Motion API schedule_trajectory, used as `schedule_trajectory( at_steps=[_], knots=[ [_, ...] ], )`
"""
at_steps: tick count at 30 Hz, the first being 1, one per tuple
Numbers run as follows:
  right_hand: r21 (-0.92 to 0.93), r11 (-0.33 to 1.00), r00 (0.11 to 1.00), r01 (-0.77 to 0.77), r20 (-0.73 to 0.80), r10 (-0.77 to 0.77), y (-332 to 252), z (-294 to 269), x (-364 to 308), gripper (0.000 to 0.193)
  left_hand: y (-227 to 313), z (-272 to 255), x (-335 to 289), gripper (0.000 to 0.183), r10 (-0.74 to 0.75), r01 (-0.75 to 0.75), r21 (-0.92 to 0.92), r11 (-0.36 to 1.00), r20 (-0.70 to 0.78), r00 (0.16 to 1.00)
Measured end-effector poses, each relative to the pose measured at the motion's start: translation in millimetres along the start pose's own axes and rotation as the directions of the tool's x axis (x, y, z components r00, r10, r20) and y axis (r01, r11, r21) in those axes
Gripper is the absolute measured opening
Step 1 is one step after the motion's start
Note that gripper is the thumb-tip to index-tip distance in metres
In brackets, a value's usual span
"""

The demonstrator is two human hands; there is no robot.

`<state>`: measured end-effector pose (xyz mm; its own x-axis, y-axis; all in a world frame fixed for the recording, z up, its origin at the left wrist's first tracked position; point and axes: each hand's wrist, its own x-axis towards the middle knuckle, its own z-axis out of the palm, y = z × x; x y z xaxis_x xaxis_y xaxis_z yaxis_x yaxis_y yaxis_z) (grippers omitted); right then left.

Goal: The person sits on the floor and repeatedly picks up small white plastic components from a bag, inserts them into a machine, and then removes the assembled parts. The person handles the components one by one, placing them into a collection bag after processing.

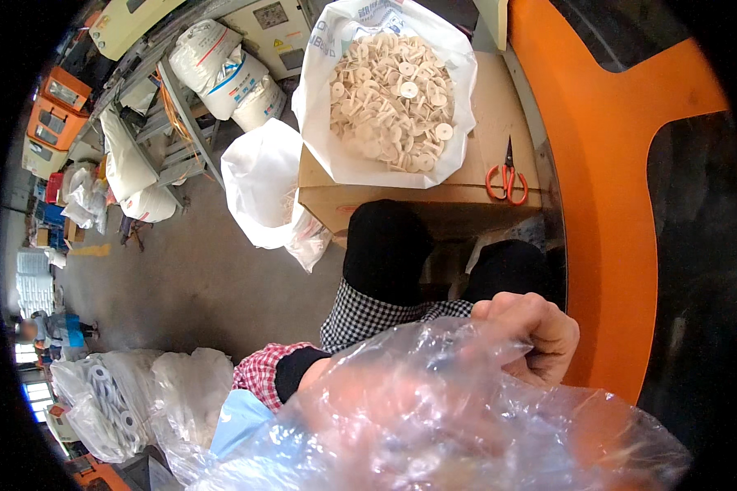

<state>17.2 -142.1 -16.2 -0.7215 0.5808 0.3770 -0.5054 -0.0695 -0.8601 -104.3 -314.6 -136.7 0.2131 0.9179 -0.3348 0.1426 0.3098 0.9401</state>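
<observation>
A large clear plastic bag (467,425) fills the lower part of the view, crumpled and shiny. My right hand (536,331) is closed on its upper edge, fingers curled with the film bunched beneath them. My left hand (360,413) shows only as a blurred shape through the plastic; its fingers cannot be made out. A red checked sleeve with a black cuff leads to it. Beyond my knees, a white sack (389,176) stands open, full of small cream disc-shaped parts with stems (393,98). Neither hand touches that sack.
The sack rests on a cardboard box (499,106), with red-handled scissors (508,176) beside it. Left of the box stands another open white sack (258,180). An orange machine frame (606,245) rises at right. Wrapped bags (106,401) lie lower left; a distant person (57,329) is at far left.
</observation>
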Motion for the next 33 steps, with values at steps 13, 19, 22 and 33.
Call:
schedule_trajectory(
  at_steps=[13, 19, 22, 33],
  knots=[
    [0.033, 0.999, 0.988, 0.006, -0.153, -0.001, 4.4, 5.6, -3.2, 0.009, 2.0, 3.3, -8.9, 0.031, -0.014, 0.014, -0.001, 1.000, -0.004, 1.000],
    [0.062, 0.998, 0.983, -0.026, -0.180, 0.036, 17.1, 4.5, -4.3, 0.011, 1.2, 10.0, -16.3, 0.031, -0.028, 0.027, -0.016, 0.999, -0.046, 0.999],
    [0.080, 0.990, 0.912, -0.114, -0.386, 0.136, 8.3, 20.1, -3.2, 0.016, 6.9, 9.8, -18.6, 0.031, -0.023, 0.023, -0.017, 1.000, -0.037, 0.999],
    [0.071, 0.997, 0.995, -0.039, -0.091, 0.045, 16.3, 3.9, -2.0, 0.008, -4.2, 4.4, -9.0, 0.031, -0.036, 0.037, 0.011, 0.999, -0.084, 0.996]
  ],
)
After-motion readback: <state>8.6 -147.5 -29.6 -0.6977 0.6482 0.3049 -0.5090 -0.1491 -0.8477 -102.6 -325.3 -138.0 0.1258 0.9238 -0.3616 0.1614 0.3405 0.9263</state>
